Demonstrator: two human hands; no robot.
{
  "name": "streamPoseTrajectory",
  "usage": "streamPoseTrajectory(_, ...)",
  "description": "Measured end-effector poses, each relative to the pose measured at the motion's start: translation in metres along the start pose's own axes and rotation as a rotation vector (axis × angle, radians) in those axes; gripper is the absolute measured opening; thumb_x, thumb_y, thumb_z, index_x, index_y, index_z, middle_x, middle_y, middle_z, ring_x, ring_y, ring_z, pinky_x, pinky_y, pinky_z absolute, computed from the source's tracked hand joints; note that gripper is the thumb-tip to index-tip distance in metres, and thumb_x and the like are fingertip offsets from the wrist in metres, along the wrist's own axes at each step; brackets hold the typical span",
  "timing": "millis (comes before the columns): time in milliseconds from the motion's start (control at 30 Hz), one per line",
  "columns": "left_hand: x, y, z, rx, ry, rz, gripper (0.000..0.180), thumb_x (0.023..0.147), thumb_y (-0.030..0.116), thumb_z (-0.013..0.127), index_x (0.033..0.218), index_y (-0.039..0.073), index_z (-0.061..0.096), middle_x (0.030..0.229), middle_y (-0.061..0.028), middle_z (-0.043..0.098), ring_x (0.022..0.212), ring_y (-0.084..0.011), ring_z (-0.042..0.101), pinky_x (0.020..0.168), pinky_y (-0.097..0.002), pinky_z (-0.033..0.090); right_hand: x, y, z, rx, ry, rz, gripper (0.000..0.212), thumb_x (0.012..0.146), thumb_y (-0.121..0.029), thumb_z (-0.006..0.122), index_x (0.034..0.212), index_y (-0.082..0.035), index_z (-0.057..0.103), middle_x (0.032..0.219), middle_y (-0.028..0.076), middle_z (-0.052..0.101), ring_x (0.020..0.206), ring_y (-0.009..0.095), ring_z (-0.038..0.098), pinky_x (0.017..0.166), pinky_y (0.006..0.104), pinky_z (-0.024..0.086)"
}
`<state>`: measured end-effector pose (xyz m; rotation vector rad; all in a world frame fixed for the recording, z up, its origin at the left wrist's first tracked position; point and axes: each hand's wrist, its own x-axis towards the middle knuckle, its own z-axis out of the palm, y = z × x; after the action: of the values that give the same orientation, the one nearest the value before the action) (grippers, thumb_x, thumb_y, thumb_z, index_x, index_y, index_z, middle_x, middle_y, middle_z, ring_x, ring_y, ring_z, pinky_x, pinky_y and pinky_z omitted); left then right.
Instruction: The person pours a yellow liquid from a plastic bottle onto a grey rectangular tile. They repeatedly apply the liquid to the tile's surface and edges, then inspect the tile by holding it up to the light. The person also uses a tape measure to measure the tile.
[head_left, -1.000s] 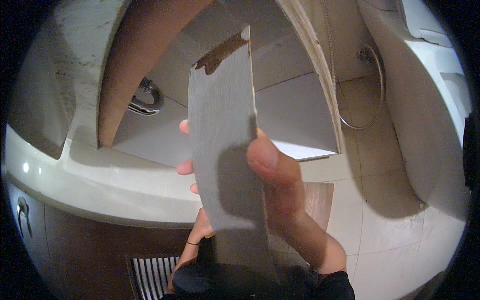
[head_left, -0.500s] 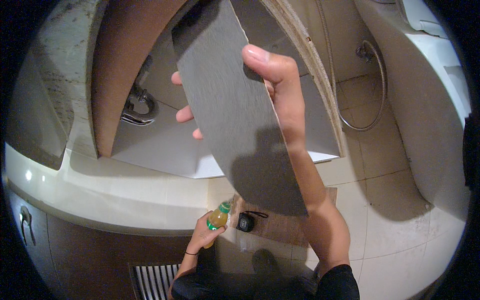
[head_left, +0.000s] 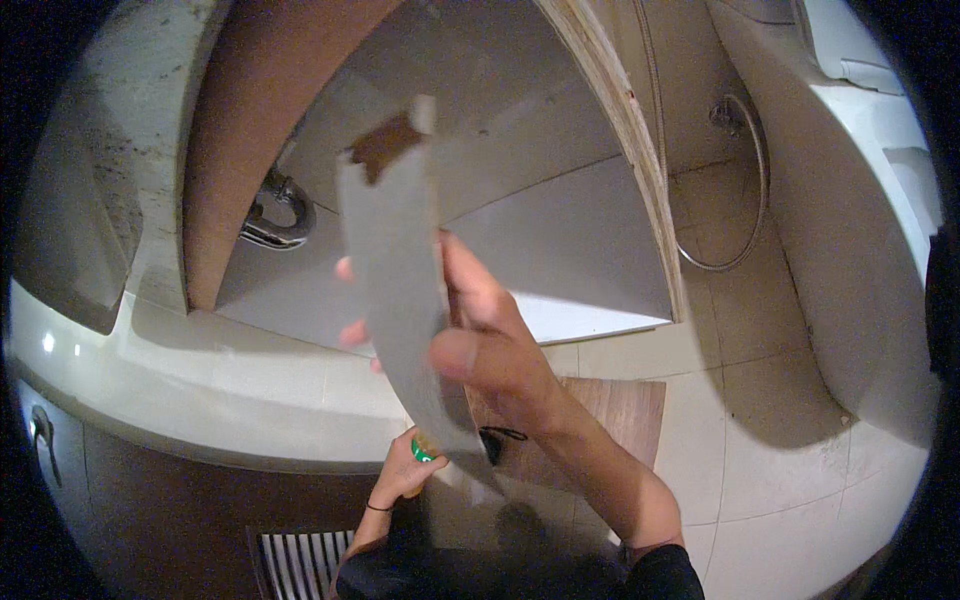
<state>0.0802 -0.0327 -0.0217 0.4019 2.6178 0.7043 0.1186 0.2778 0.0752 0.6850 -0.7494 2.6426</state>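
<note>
My right hand [head_left: 485, 335] holds a long, thin, grey laminate strip [head_left: 390, 235] up in front of the open cabinet. Its thumb presses on the near face, and fingertips show past the left edge. The strip's top end is ragged, with a brown patch, and its lower end narrows toward my left hand. Lower down, my left hand [head_left: 400, 468] is closed around a plastic bottle [head_left: 424, 452] with a green label and yellowish contents. The strip hides the bottle's top.
A chrome drain trap [head_left: 285, 215] sits inside the cabinet, left of a rough-edged wooden side panel [head_left: 640, 150]. On the tiled floor lie a wood-look board [head_left: 630, 415] and a partly hidden black object with a strap [head_left: 491, 446]. A metal shower hose [head_left: 755, 215] hangs at right.
My right hand has moved down and left, turning the strip so that it looks narrower and its ragged end shows. The strip now covers the bottle's green cap. My left hand keeps its grip.
</note>
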Motion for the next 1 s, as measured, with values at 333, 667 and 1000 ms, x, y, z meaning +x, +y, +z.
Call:
streamPoseTrajectory(333, -0.001, -0.014, -0.003, 0.1, 0.001, -0.01, 0.041, 0.07, 0.025, 0.079, 0.1, 0.003, 0.062, 0.088, -0.0139, 0.068, 0.082, -0.0228, 0.066, 0.079, -0.0347, 0.051, 0.06, 0.001, -0.015, -0.075, 0.053, -0.473, 0.092, 0.074, -0.019, 0.072, 0.148, -0.002, 0.021, 0.137, 0.018, 0.042, 0.126, 0.032, 0.048, 0.108, 0.0444, 0.037)
streamPoseTrajectory(667, -0.007, -0.01, -0.009, 0.137, -0.003, 0.028, 0.043, 0.073, 0.025, 0.082, 0.104, 0.003, 0.062, 0.095, -0.0142, 0.068, 0.086, -0.0268, 0.067, 0.08, -0.0362, 0.051, 0.092, -0.012, -0.013, -0.104, -0.008, -0.648, 0.091, 0.078, -0.014, 0.069, 0.149, -0.016, 0.011, 0.135, 0.015, 0.036, 0.126, 0.03, 0.043, 0.107, 0.0432, 0.036)
streamPoseTrajectory(1000, -0.006, -0.027, -0.011, 0.178, -0.015, -0.01, 0.045, 0.073, 0.027, 0.083, 0.107, 0.005, 0.063, 0.099, -0.0147, 0.069, 0.09, -0.0288, 0.068, 0.081, -0.0378, 0.053, 0.107, -0.009, 0.0, -0.048, 0.038, -0.809, 0.091, 0.078, -0.007, 0.076, 0.143, -0.012, 0.014, 0.137, 0.017, 0.034, 0.128, 0.03, 0.042, 0.109, 0.0445, 0.036)
